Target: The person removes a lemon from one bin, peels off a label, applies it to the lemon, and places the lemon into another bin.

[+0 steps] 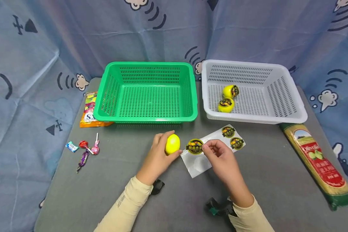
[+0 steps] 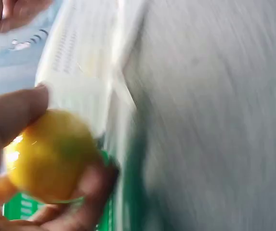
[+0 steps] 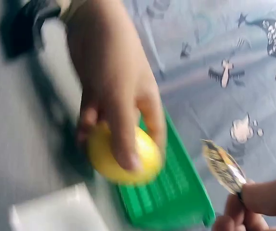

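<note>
Between the thumb and fingers of my left hand [image 1: 160, 154] is a yellow lemon [image 1: 172, 144], held over the table in front of the green basket. My right hand [image 1: 222, 157] pinches a round black-and-gold sticker [image 1: 194, 146] by its edge, a little to the right of the lemon. Under the sticker lies a white sticker sheet [image 1: 198, 163] with two more round stickers on its right part. In the left wrist view the lemon [image 2: 56, 154] is blurred. The right wrist view shows the sticker [image 3: 223, 166] side-on at the fingertips, apart from the lemon.
The green basket [image 1: 146, 120] stands at the back left. In the white basket [image 1: 256, 120] at the back right are two lemons [image 1: 225, 105] bearing stickers. An orange snack bag [image 1: 90, 120] and several candies [image 1: 95, 149] lie left; a pasta pack [image 1: 319, 161] lies right.
</note>
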`<state>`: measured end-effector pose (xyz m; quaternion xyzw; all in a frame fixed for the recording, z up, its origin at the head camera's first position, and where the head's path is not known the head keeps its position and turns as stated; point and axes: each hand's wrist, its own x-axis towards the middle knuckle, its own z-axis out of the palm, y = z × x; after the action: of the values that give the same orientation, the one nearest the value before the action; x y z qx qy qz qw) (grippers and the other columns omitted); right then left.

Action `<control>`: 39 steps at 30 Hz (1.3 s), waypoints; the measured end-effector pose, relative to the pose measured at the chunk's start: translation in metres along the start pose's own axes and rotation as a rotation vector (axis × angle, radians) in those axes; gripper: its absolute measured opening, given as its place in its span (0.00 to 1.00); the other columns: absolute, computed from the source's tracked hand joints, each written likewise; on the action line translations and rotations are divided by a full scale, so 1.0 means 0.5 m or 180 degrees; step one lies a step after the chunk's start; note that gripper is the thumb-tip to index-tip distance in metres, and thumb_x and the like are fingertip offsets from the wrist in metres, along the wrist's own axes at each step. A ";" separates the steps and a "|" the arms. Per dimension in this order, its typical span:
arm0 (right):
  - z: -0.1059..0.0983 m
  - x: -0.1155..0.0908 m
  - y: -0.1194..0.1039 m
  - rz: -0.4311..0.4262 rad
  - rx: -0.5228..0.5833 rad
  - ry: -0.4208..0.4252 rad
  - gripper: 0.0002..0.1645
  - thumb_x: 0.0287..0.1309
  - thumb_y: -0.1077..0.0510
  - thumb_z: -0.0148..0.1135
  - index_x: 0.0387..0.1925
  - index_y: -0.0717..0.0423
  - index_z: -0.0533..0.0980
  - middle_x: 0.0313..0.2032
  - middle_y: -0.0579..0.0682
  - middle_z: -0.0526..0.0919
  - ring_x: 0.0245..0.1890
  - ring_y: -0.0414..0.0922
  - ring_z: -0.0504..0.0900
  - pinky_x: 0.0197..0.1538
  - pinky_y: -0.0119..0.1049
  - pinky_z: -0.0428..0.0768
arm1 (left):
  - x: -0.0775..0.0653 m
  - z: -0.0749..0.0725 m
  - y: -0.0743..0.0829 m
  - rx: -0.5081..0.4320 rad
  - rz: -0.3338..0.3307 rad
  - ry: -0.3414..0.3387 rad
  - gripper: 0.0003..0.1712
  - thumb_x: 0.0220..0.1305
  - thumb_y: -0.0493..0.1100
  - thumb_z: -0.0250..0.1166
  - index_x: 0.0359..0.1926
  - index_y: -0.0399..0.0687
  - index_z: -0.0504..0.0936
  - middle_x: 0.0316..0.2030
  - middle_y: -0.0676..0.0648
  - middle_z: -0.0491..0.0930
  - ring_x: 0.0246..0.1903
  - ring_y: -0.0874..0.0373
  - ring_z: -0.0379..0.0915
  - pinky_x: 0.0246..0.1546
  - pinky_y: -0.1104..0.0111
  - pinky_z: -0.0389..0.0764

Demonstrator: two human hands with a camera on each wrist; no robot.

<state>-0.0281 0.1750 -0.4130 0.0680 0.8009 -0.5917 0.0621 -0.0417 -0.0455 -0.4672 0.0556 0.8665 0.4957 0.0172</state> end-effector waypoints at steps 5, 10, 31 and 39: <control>0.038 0.003 -0.028 0.0106 0.0254 -0.0029 0.10 0.73 0.61 0.66 0.45 0.67 0.79 0.35 0.49 0.81 0.36 0.43 0.78 0.39 0.30 0.75 | -0.006 0.001 0.021 -0.1799 0.0048 -0.0376 0.51 0.57 0.33 0.82 0.78 0.51 0.68 0.68 0.40 0.62 0.53 0.44 0.79 0.47 0.60 0.87; 0.051 -0.004 -0.039 0.0030 0.0206 0.0013 0.09 0.71 0.62 0.68 0.43 0.67 0.80 0.35 0.52 0.81 0.35 0.45 0.77 0.39 0.30 0.76 | -0.011 0.005 0.028 -0.2256 0.0349 -0.0354 0.35 0.76 0.43 0.68 0.78 0.44 0.67 0.70 0.39 0.61 0.59 0.45 0.75 0.52 0.66 0.84; 0.010 0.005 -0.042 -0.0352 -0.0254 -0.0239 0.17 0.67 0.61 0.72 0.51 0.63 0.77 0.50 0.59 0.81 0.52 0.52 0.77 0.59 0.47 0.72 | -0.047 -0.017 0.069 -0.4400 -0.0371 -0.0831 0.29 0.73 0.48 0.68 0.72 0.63 0.77 0.60 0.48 0.76 0.52 0.49 0.79 0.48 0.57 0.84; 0.058 0.001 -0.069 -0.2785 -0.0671 -0.0081 0.21 0.84 0.57 0.50 0.60 0.67 0.82 0.61 0.59 0.84 0.68 0.54 0.77 0.75 0.48 0.66 | -0.041 0.002 0.074 -0.4338 -0.0733 -0.0416 0.37 0.73 0.46 0.68 0.78 0.50 0.65 0.63 0.49 0.72 0.51 0.55 0.80 0.45 0.62 0.84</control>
<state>-0.0341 0.1372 -0.3892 -0.2910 0.8094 -0.4783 -0.1775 -0.0182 -0.0284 -0.4364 -0.0301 0.3596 0.9200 0.1530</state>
